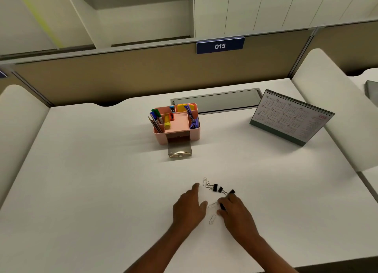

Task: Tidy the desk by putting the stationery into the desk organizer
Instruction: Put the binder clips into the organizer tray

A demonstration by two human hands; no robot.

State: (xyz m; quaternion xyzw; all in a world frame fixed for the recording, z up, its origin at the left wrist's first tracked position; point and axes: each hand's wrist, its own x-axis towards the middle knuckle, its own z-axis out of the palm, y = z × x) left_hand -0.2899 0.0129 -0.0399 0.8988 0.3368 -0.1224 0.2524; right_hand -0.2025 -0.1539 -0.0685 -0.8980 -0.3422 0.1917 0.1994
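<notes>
The left hand (189,208) lies flat on the white desk (102,180). Its fingers are straight and close together, and the thumb sticks out to the side. The right hand (235,213) is just beside it. Its thumb and a finger pinch a small black clip (222,206). Other black clips (217,188) and some wire paper clips (207,183) lie on the desk by the fingertips. Further back stands the pink organizer (161,137). It has pens (156,117) in it, and its little drawer (179,150) is pulled open. A calendar (290,119) stands to the right.
</notes>
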